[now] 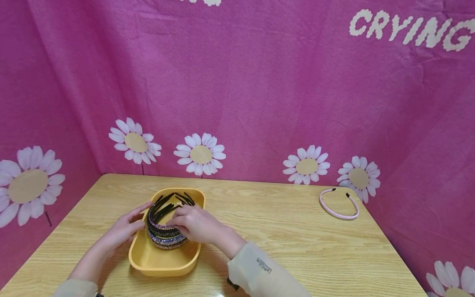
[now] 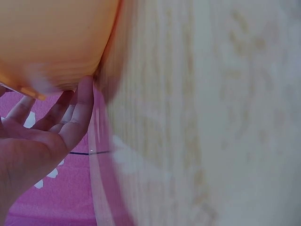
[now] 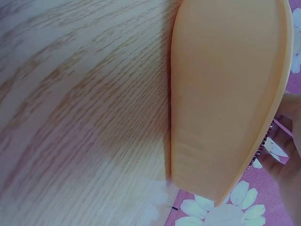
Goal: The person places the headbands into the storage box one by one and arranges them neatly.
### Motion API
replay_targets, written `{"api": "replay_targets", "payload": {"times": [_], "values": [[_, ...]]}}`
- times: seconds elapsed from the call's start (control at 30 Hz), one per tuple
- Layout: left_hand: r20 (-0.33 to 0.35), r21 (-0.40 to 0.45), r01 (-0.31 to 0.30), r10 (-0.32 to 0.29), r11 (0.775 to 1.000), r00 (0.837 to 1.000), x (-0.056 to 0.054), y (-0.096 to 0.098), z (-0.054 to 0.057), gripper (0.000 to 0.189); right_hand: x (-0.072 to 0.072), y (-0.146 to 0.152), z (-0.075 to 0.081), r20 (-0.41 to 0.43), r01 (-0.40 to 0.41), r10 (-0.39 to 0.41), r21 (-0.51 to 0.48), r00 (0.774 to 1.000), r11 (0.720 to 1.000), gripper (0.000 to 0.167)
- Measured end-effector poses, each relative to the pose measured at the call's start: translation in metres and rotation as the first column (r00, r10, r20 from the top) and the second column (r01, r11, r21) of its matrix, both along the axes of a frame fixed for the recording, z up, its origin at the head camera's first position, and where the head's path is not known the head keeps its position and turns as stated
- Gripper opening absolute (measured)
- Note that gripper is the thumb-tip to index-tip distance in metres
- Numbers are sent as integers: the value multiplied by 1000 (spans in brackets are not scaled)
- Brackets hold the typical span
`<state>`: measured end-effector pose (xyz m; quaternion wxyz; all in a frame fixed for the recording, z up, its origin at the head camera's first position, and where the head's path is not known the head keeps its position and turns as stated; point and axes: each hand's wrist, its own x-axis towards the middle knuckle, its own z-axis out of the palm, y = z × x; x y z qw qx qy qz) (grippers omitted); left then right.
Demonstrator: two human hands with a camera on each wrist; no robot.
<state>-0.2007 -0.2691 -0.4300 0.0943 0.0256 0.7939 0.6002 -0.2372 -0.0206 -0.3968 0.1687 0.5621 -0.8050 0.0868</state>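
Observation:
A yellow plastic bin (image 1: pixel 163 268) stands on the table, with a stack of headbands (image 1: pixel 167 239) inside it. They have glittery, beaded bands in purple, black and blue, and their dark ends point to the far side. At the bin's left wall, my left hand (image 1: pixel 124 229) rests its fingertips against the outside near the rim; the left wrist view shows these fingers (image 2: pixel 77 113) loosely bent. My right hand (image 1: pixel 196 222) reaches over the right rim with curled fingers, gripping a headband at the stack. Beside those fingers a thin pink strip (image 3: pixel 283 127) shows in the right wrist view.
A pink headband (image 1: pixel 339 215) lies alone on the wooden table (image 1: pixel 282 239), near its far right corner. Behind and along both sides hangs a magenta cloth (image 1: pixel 245 90) printed with white daisies.

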Motion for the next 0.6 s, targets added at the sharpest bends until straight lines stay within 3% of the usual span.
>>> {"api": "replay_targets", "payload": {"times": [0.37,0.6], "values": [[-6,-8,-11,11,1000,1000,1,1,0,69,2,0,0,-59,-16,16,-5,998,1000,21],[-11,-25,-18,18,1000,1000,0,1,0,70,3,-1,0,-49,-15,14,-20,999,1000,21]]}}
